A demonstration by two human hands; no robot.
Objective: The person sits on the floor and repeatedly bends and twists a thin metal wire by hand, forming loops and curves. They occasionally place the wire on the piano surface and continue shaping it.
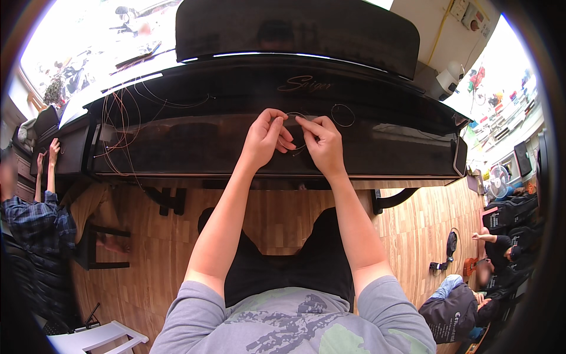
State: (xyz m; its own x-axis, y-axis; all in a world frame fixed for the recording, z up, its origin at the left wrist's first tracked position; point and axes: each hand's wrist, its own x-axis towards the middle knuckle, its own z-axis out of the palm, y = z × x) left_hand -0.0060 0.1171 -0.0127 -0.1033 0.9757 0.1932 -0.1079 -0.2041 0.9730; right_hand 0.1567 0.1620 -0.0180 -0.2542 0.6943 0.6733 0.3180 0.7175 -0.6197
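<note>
My left hand [263, 138] and my right hand [323, 146] are close together over the closed lid of a black piano [206, 144]. A thin coiled instrument string [296, 114] runs between their fingertips, each hand pinching it. Part of that coil is hidden behind the fingers. Just right of my right hand, a small ring of coiled string [354, 120] lies on the piano. Several loose copper-coloured strings [124, 138] sprawl across the lid at the left, some hanging over its front edge. A paler string end [206, 97] reaches toward the middle.
At the left, a person in a plaid shirt [35, 212] sits by a dark cabinet, near a black stool [100, 262]. A white chair [112, 336] stands lower left. More people [451, 310], a fan [498, 177] and a black object with a cable [439, 266] are at the right.
</note>
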